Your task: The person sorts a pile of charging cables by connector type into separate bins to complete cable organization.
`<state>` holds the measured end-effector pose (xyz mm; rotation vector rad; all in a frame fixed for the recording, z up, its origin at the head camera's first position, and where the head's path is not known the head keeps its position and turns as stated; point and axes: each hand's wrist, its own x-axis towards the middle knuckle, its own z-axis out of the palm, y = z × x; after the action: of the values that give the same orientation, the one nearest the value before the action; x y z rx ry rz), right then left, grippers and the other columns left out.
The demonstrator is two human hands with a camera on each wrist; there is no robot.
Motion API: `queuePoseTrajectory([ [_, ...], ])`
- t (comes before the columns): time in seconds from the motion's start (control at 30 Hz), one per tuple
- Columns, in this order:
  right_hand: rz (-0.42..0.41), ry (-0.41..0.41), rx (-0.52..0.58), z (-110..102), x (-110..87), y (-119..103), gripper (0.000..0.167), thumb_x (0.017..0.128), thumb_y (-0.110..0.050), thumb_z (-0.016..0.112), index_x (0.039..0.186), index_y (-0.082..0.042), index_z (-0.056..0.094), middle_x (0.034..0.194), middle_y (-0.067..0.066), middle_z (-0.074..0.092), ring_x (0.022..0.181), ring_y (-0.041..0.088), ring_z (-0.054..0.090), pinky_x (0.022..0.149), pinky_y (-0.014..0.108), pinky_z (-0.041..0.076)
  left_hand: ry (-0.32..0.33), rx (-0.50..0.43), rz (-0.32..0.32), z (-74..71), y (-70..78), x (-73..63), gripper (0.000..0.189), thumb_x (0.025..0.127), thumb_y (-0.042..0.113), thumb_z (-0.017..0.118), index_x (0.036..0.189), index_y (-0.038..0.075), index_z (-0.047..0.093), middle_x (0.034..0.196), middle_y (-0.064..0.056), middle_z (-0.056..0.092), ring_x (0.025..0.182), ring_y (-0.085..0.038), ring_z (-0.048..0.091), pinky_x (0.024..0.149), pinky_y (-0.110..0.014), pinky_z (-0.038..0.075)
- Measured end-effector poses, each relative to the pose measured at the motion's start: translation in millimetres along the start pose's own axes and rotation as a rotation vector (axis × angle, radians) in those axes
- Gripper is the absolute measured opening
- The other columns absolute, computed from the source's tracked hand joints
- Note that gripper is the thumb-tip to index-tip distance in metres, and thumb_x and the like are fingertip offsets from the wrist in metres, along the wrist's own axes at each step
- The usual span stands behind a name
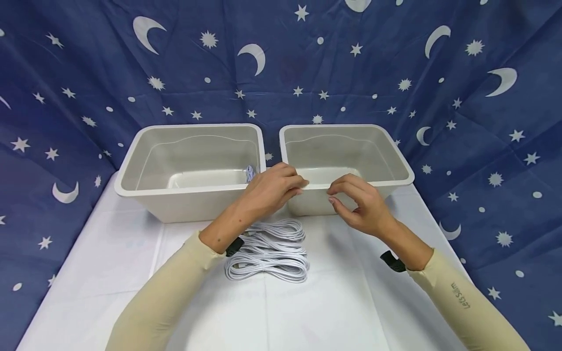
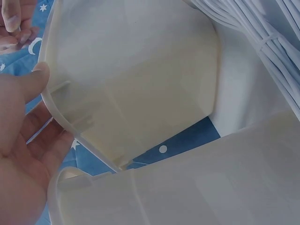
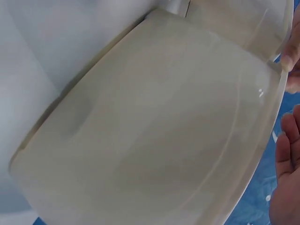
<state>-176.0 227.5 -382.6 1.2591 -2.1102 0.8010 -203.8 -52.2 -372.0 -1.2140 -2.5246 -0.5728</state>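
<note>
My left hand (image 1: 274, 190) reaches over the near left corner of the right-hand pale plastic bin (image 1: 313, 204). In the left wrist view its thumb lies on the outside of the rim and its fingers pass behind it, so it pinches the edge. My right hand (image 1: 362, 204) hovers by the front rim of the same bin, thumb and fingers curved apart with nothing between them. Several coiled bundles of white cable (image 1: 274, 258), tied at the middle, lie below the left wrist. Inside the left bin (image 1: 184, 204), a small bluish-white bundle (image 1: 250, 173) sits at the right end.
Both bins stand side by side at the back of a table with a white cloth (image 1: 307, 312), a narrow gap between them. A blue curtain (image 1: 281, 73) with white moons and stars hangs close behind and along both sides.
</note>
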Motion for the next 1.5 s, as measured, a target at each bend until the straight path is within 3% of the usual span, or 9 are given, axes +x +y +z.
queuePoseTrajectory([
  [0.33,-0.068,-0.056,0.094,26,0.2,-18,0.019,0.09,-0.001,0.072,0.108,-0.005,0.074,0.107,0.005,0.071,0.097,0.02,0.069,0.092,0.026,0.055,-0.001,-0.001,-0.003,-0.5,0.4,-3.2,0.021,0.106,0.024,0.068,0.123,0.019,0.078,0.115,0.004,0.072,0.12,-0.017,0.061,0.092,-0.033,0.056],
  [0.73,-0.032,-0.157,0.182,60,-5.7,-22,0.022,0.092,-0.001,0.075,0.113,-0.008,0.074,0.112,0.004,0.072,0.105,0.017,0.07,0.093,0.031,0.056,0.022,-0.011,0.01,0.0,-0.2,-2.2,0.021,0.105,0.023,0.069,0.123,0.017,0.079,0.112,0.005,0.073,0.115,-0.016,0.062,0.084,-0.032,0.057],
  [1.2,0.031,-0.341,0.11,92,-7.4,-17,0.022,0.098,-0.011,0.073,0.12,-0.009,0.071,0.121,0.002,0.07,0.113,0.016,0.066,0.097,0.033,0.055,0.007,0.0,-0.001,0.7,1.6,-3.3,0.021,0.107,0.024,0.066,0.124,0.019,0.078,0.115,0.004,0.072,0.12,-0.017,0.06,0.09,-0.034,0.057],
  [1.5,0.077,-0.467,0.031,113,-1.5,-13,0.034,0.099,-0.02,0.073,0.13,-0.004,0.069,0.134,0.009,0.069,0.126,0.023,0.064,0.106,0.039,0.052,0.0,-0.001,-0.01,-0.4,1.8,-0.8,0.021,0.107,0.025,0.065,0.124,0.02,0.078,0.117,0.004,0.071,0.125,-0.018,0.059,0.095,-0.036,0.057],
])
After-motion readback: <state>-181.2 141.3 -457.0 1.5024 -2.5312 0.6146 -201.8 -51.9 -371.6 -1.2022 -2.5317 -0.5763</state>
